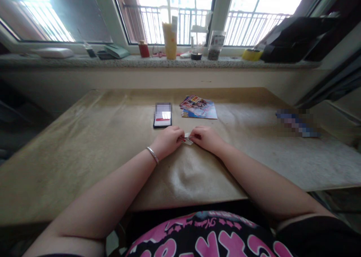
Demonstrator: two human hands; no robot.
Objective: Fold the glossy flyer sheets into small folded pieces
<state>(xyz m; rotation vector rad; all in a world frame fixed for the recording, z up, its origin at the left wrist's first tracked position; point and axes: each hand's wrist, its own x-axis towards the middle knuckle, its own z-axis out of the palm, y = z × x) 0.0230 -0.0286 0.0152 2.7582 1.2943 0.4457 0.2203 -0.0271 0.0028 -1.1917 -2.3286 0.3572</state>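
My left hand (167, 140) and my right hand (207, 138) meet at the middle of the tan table (84, 148). Both pinch a small white and red piece of paper (187, 139) between their fingertips, just above the tabletop. A silver bracelet sits on my left wrist. Just beyond my left hand lies a phone (163, 115) with its screen lit. To the right of the phone rests a small stack of colourful printed sheets (199, 107).
A blurred bluish object (297, 123) lies at the table's right side. The stone window sill (70, 61) behind holds a yellow container (170, 39), a red box (143, 49), a jar (216, 45), a yellow tape roll (252, 54) and a black bag (293, 39).
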